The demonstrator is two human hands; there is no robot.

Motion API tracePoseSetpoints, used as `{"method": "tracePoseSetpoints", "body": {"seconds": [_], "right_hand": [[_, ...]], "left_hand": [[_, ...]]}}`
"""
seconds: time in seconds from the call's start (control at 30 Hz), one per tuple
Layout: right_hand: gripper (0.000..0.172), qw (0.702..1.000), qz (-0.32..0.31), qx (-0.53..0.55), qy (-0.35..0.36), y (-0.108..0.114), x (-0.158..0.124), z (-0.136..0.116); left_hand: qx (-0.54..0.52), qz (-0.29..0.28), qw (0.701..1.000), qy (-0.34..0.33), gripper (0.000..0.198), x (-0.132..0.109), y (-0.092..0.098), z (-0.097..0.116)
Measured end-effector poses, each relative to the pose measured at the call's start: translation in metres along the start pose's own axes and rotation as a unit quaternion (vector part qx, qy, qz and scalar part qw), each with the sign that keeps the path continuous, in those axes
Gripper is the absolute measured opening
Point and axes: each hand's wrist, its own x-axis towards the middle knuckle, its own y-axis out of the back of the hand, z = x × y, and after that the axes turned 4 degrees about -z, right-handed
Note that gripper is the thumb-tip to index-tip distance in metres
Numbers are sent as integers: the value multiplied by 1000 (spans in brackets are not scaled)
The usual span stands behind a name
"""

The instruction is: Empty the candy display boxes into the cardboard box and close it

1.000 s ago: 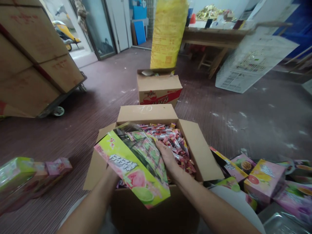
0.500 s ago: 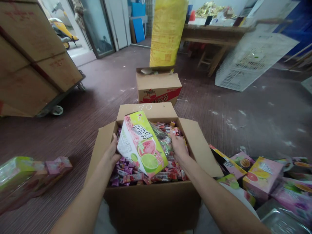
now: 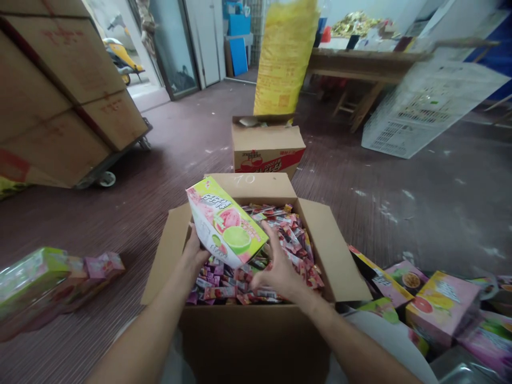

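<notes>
A green, pink and white snack carton (image 3: 230, 221) with watermelon and lime pictures is tilted above a large open cardboard box (image 3: 334, 250). My left hand (image 3: 196, 250) grips the carton's lower left side, its fingers partly hidden behind it. My right hand (image 3: 282, 266) is at the carton's right end, thumb and fingers spread apart; whether the fingertips touch the carton is hard to tell. Beneath both hands, many small snack sachets (image 3: 298, 250) in purple, red and pink wrappers fill the box.
More snack cartons (image 3: 442, 298) lie to the right, beside a clear plastic tray (image 3: 460, 368). Wrapped packs (image 3: 36, 272) sit on the floor at left. Ahead are a smaller cardboard box (image 3: 268, 141) and a yellow sack (image 3: 284, 58). Stacked boxes (image 3: 76, 90) on a trolley are at left.
The carton has tilted and shifted slightly left in my left hand. My right hand has come away from the clear plastic packaging, and its fingers have spread beside the carton. The view has turned slightly.
</notes>
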Motion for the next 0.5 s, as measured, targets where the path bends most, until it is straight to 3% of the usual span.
{"method": "tracePoseSetpoints", "body": {"seconds": [0.07,0.17,0.3,0.5], "right_hand": [[123,997,32,-57,32,-13,-10,-5],[113,990,99,-83,52,-16,-13,-16],[89,981,181,33,55,8,4,-31],[50,945,246,217,11,50,31,-34]], "left_hand": [[14,-37,999,-11,39,-5,-4,-6],[52,-98,994,-10,36,-12,-10,-8],[104,-139,985,-10,51,-14,-9,3],[185,-110,976,39,53,-9,4,15]]}}
